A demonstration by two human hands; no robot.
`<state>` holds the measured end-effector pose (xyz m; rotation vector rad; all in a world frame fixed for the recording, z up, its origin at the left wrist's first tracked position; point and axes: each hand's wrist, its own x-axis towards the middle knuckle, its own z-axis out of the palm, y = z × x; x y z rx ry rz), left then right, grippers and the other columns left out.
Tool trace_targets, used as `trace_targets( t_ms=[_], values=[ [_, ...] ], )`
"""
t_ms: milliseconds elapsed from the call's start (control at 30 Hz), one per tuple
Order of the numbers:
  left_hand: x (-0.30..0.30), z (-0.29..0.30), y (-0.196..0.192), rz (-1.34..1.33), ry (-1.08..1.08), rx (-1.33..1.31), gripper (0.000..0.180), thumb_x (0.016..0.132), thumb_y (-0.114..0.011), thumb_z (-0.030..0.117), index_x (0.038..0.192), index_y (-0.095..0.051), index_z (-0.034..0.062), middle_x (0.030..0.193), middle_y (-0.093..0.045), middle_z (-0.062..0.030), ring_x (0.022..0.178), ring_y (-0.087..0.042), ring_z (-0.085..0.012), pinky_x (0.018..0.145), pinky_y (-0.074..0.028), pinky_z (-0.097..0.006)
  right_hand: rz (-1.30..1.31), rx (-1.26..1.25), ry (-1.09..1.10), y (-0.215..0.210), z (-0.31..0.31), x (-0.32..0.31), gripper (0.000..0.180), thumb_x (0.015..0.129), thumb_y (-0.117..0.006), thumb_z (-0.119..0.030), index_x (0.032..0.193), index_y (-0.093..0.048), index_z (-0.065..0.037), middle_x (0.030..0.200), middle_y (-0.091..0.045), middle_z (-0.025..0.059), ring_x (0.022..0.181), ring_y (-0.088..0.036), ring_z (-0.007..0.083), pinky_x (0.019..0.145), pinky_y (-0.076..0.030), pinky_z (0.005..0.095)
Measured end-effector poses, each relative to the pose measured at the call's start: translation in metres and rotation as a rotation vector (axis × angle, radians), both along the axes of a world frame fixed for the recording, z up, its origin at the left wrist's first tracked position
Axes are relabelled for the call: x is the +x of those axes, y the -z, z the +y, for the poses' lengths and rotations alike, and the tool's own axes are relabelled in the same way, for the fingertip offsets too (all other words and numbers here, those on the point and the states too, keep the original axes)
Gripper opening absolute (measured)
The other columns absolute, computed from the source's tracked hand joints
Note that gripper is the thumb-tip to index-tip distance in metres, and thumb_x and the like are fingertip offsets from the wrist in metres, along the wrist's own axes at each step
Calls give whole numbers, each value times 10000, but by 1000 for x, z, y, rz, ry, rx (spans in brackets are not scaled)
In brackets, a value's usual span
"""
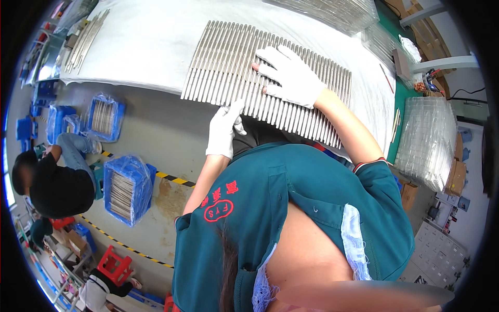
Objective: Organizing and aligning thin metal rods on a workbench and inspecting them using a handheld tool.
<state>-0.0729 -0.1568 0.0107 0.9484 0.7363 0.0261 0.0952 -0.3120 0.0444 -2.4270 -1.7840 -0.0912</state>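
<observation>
A wide row of slim silver metal rods (218, 67) lies side by side on the white-covered table (145, 47), their near ends at its front edge. My right hand (292, 78) rests across the middle of the row in a white glove, fingers spread, with bare tips on two of them. Down at the near ends, my left hand (224, 127), also gloved, has its fingers bent and closed about the end of a rod. The fingers partly hide how that end is gripped.
Loose thin rods (88, 39) lie at the table's far left. Clear plastic trays (426, 140) are stacked at the right, with another plastic-wrapped stack (332, 13) at the back. Blue bins (130, 187) of rods stand on the floor at left, near a seated person (62, 182).
</observation>
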Motion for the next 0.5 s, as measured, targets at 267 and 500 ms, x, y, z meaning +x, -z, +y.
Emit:
trace_targets(
  t_ms=[267, 500],
  values=[
    [0, 5, 2, 1, 30, 58, 248, 836, -700, 242, 808, -580, 26, 587, -493, -3, 451, -448, -75, 446, -413, -231, -7, 12, -2, 0, -1, 0, 571, 895, -490, -425, 1365, -442, -104, 1454, -347, 146, 1350, -313, 288, 1142, -162, 436],
    [3, 12, 7, -28, -10, 39, 248, 833, -704, 234, 792, -570, 29, 577, -486, -6, 441, -446, -81, 444, -417, -230, 1, -5, -2, -5, 0, -1, 563, 894, -494, -419, 1355, -448, -99, 1444, -358, 144, 1344, -319, 297, 1139, -170, 434]
  ],
)
